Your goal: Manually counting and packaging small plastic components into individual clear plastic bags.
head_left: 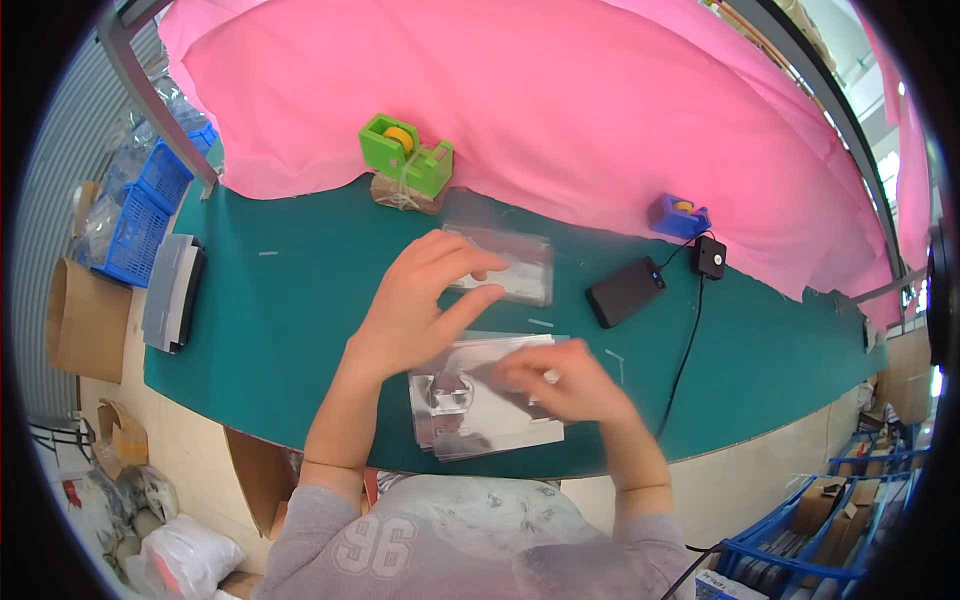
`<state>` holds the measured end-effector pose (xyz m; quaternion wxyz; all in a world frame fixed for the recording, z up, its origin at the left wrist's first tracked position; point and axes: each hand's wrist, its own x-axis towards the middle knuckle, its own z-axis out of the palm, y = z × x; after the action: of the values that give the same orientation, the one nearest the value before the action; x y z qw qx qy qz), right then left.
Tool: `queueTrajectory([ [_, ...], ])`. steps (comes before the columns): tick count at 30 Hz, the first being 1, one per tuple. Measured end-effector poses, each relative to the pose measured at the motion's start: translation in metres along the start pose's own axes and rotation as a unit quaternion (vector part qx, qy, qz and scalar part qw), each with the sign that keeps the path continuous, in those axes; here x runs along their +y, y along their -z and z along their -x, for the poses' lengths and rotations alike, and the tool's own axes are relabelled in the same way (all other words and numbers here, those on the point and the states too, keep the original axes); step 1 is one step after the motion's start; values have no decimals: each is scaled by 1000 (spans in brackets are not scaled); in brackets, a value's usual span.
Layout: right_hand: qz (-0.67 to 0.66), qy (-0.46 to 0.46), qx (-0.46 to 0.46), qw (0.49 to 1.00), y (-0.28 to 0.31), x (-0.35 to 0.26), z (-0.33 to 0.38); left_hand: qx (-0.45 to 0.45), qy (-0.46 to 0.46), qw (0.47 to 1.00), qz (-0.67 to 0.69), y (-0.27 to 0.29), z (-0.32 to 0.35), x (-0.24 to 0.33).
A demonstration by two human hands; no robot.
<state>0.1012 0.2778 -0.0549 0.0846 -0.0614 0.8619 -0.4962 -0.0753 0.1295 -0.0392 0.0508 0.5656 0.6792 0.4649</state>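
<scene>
My left hand [425, 300] hovers over the table with thumb and fingers apart, holding nothing that I can see. Its fingertips are beside a clear plastic case [525, 265] lying flat. Closer to me lies a stack of flat white and clear sheets [500, 425], with shiny reflections on its top and slightly uneven edges. Over the right part of this stack is my right hand [572, 382], its fingers curled together and somewhat blurred. Whatever they may pinch is too small or hidden to make out.
A green tape dispenser [408, 158] is tied onto a brown block at the back. Further right are a small blue tape dispenser [680, 215] and a black power bank [626, 292] with a cable. Grey panels [172, 292] rest at the left edge. Pink cloth [560, 110] hangs behind.
</scene>
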Motion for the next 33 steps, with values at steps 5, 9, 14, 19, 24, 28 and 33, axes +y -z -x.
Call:
queueTrajectory([
  [5,-270,73,277,919,11,-9,2,83,-62,987,-121,2,4,38],
  [9,-325,134,238,905,7,-7,-1,109,13,993,-36,0,2,39],
  [14,-184,83,303,931,8,-20,-12,27,23,999,-11,-1,8,26],
  [19,0,159,346,925,18,-19,-21,-20,24,999,-21,-9,7,35],
  [24,124,155,385,901,18,-22,-22,-5,-4,994,-110,-13,7,39],
  [28,218,185,388,876,16,-19,-26,-7,-12,981,-193,-14,8,41],
  [33,232,188,377,877,12,-22,-28,-23,-36,974,-223,-13,11,39],
])
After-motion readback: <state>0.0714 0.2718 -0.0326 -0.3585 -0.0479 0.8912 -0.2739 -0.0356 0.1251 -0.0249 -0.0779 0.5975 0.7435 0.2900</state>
